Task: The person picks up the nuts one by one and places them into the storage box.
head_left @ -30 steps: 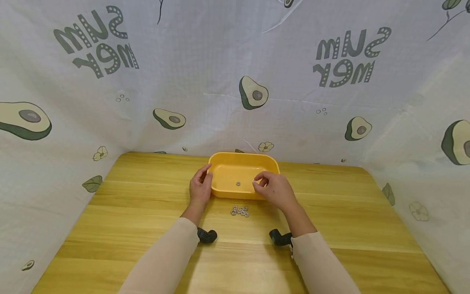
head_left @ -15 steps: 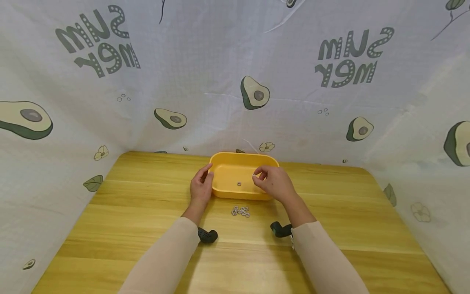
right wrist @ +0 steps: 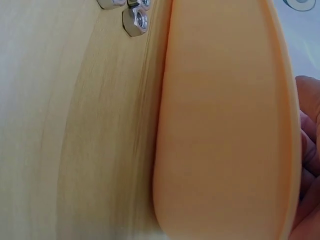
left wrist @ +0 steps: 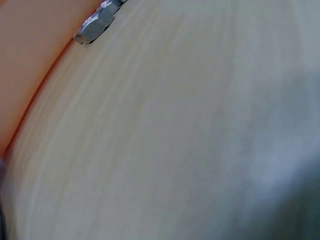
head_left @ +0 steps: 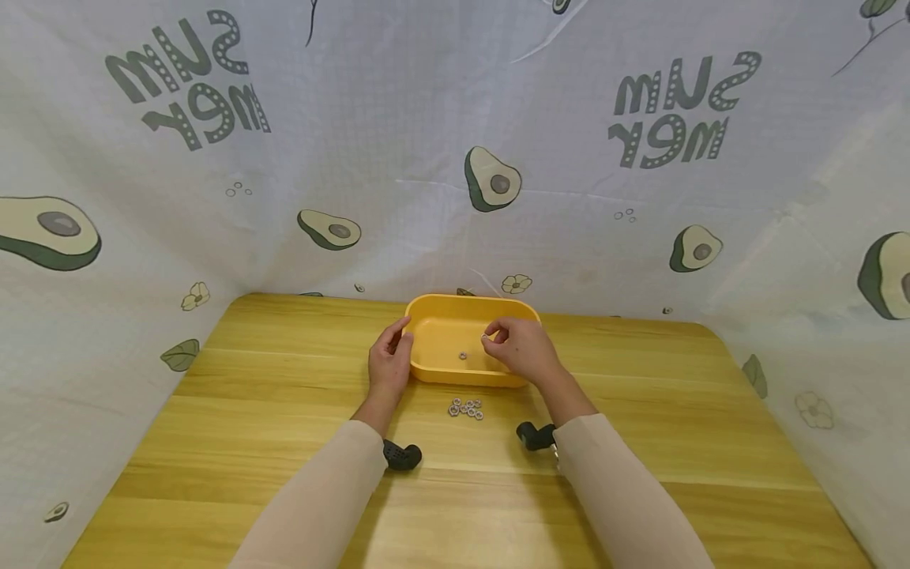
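Note:
A yellow plastic tray [head_left: 441, 375] stands on the wooden table. Over its right half, my right hand [head_left: 528, 348] pinches a small metal nut [head_left: 485, 338] between thumb and forefinger. One other nut [head_left: 463, 356] lies on the tray's floor. My left hand [head_left: 389, 365] rests at the tray's left rim, fingers loosely bent and touching it. In front of the tray lies a cluster of several nuts [head_left: 465, 408]. The right wrist view shows the tray's outer wall [right wrist: 220, 125] with hexagonal nuts [right wrist: 135, 21] beside it, and fingers [right wrist: 310, 145] beyond the rim.
A white cloth [head_left: 426, 237] printed with avocados hangs behind the table [head_left: 270, 442] and along both sides. Black wrist devices [head_left: 402, 456] stick out from both sleeves, close over the tabletop.
My right hand has moved slightly left and farther back over the tray with the nut still pinched. The left hand, the tray and the cluster of nuts stay put.

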Demonstrator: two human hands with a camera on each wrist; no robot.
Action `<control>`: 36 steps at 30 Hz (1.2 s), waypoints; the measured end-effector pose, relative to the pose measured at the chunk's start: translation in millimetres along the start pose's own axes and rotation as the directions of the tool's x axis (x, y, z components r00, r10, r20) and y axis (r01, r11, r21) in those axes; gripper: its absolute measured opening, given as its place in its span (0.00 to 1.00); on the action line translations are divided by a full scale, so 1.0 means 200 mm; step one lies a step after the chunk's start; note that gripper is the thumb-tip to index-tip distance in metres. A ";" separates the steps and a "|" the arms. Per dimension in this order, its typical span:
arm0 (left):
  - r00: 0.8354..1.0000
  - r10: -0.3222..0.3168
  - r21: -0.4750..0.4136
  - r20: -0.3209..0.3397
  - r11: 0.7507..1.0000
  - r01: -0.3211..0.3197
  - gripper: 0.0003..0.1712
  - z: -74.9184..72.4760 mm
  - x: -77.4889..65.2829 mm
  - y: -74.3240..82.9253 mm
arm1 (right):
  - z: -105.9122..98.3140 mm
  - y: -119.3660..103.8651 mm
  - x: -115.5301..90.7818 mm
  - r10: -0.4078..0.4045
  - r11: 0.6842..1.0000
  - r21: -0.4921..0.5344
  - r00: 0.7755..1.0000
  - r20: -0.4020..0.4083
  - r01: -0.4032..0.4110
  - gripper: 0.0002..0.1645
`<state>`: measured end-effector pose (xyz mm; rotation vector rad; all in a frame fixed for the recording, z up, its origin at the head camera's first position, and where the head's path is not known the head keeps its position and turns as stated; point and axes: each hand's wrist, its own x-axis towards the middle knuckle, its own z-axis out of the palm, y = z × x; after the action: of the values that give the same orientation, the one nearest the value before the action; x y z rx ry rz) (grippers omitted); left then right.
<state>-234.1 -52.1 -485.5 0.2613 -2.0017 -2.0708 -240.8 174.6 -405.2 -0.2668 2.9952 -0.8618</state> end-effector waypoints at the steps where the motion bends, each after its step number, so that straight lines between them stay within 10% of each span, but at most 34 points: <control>1: 1.000 -0.001 -0.002 -0.002 1.000 0.001 0.20 0.00 0.00 0.00 | 0.01 0.00 0.01 0.004 1.000 0.001 1.000 0.005 -0.004 0.11; 36: 1.000 -0.002 0.017 -0.002 1.000 0.002 0.20 0.00 -0.01 0.01 | 0.10 0.02 0.06 0.111 0.993 0.038 0.994 0.023 -0.112 0.15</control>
<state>-232.6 -51.4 -483.6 0.2682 -2.0191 -2.0546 -253.2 166.2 -423.8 -0.1058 2.9379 -0.9000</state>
